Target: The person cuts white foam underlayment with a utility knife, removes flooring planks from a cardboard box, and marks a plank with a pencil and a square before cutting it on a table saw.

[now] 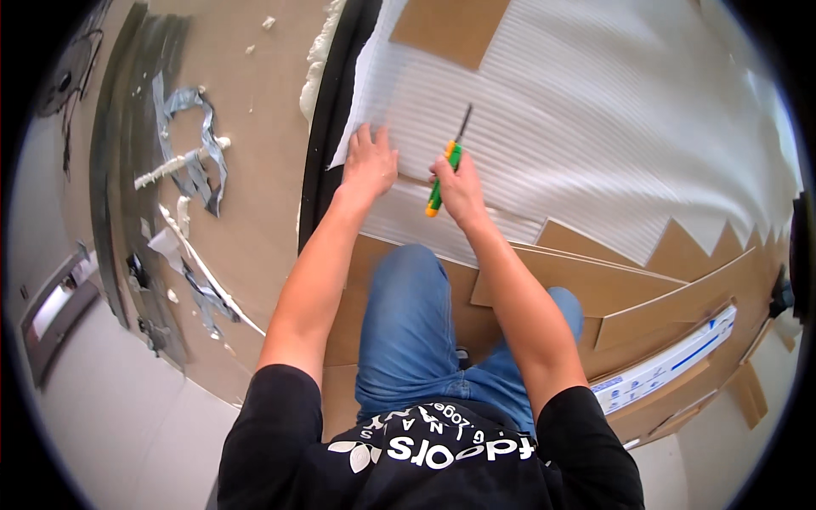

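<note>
A white ribbed foam sheet (595,127) covers much of the surface ahead of me, its left edge lying beside a long black strip (326,204). My left hand (371,166) rests on the sheet near that edge, fingers apart and holding nothing. To its right, my right hand (455,187) grips a green and yellow utility knife (434,200) with a long blade extended up and away from me. The blade is over the sheet; whether it touches the sheet is unclear. Beneath and around my jeans-clad knees are brown cardboard sheets (544,276).
At the left, a tan board (238,102) carries torn grey tape (194,102) and white foam residue (183,161). A cardboard square (446,21) lies atop the sheet at the back. At the right are layered cardboard pieces and a white printed strip (659,357).
</note>
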`<state>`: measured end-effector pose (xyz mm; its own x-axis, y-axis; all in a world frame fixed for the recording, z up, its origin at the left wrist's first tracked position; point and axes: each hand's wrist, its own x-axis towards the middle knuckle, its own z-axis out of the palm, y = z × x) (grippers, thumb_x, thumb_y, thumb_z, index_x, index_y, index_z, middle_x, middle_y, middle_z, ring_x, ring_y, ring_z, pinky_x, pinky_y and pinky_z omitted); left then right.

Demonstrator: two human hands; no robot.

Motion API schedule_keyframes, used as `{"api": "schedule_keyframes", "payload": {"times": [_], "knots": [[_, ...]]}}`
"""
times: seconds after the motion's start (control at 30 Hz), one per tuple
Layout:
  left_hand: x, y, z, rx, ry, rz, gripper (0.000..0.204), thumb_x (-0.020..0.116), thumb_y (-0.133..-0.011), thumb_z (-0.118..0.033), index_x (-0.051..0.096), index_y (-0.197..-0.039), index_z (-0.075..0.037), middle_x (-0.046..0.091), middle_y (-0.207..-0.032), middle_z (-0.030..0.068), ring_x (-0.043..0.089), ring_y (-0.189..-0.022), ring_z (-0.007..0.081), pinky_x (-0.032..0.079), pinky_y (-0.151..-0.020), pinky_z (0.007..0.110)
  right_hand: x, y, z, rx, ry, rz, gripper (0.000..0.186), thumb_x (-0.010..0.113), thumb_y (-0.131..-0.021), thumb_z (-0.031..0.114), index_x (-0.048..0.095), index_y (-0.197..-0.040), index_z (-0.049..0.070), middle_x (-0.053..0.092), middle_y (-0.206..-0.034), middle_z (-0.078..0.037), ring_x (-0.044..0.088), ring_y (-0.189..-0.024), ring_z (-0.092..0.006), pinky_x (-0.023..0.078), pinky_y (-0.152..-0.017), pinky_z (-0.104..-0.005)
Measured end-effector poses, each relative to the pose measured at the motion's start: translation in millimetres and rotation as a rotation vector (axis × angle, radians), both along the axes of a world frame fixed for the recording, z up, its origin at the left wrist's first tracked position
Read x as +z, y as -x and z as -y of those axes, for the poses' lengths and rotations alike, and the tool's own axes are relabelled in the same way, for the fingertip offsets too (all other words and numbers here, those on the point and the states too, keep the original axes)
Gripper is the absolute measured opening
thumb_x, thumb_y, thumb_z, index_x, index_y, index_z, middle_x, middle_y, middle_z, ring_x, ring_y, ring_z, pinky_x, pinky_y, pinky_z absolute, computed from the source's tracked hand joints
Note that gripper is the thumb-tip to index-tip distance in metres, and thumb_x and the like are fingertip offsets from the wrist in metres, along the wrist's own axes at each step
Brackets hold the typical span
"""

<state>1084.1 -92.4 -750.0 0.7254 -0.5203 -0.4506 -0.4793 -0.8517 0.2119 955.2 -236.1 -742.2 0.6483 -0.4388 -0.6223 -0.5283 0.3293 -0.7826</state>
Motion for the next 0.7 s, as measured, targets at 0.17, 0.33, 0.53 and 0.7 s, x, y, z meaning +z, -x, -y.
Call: {"api": "schedule_keyframes", "payload": {"times": [0.17,0.33,0.53,0.7], "knots": [[77.8,-62.5,33.2,-0.018,0.052,-0.18,0.039,0.059,-0.1,-0.023,0.057,-0.135,-0.004,0.065,-0.128,0.0221,0.062,-0.118,0.0425,0.049,-0.104,0.05,-17.3,-46.7,-31.2,0.047,0.07,0.009,0.039,0.057,-0.101,0.033,0.053,-0.117,-0.003,0.067,-0.095,-0.026,0.067,-0.092,-0.0429,0.052,-0.084,-0.0476],[105.6,-142.8,119.1,-0.494,0.242,0.364,0.022,0.058,-0.096,-0.014,0.069,-0.114,-0.008,0.07,-0.111,0.0139,0.067,-0.105,0.0344,0.054,-0.095,0.044,-15.7,-123.1,-36.8,0.068,-0.014,0.004,0.047,0.048,-0.101,0.039,0.053,-0.116,-0.005,0.065,-0.106,-0.037,0.061,-0.104,-0.0545,0.047,-0.091,-0.0573],[70.8,-192.0,160.5,-1.053,-0.329,0.543,0.02,0.059,-0.094,-0.011,0.073,-0.108,-0.011,0.071,-0.117,0.0054,0.058,-0.128,0.0239,0.038,-0.114,0.049,-8.3,-172.6,-22.5,0.064,0.094,-0.036,0.048,0.045,-0.103,0.041,0.055,-0.118,-0.005,0.067,-0.108,-0.036,0.062,-0.105,-0.0545,0.048,-0.093,-0.0588],[48.5,-204.2,167.4,-1.061,-0.568,0.39,0.026,0.053,-0.098,-0.014,0.075,-0.112,-0.012,0.067,-0.128,0.0024,0.046,-0.143,0.0233,0.026,-0.123,0.056,-28.2,-178.2,-22.4,0.118,0.041,-0.121,0.048,0.045,-0.104,0.04,0.055,-0.12,-0.005,0.067,-0.112,-0.035,0.063,-0.108,-0.0517,0.049,-0.096,-0.0567]]}}
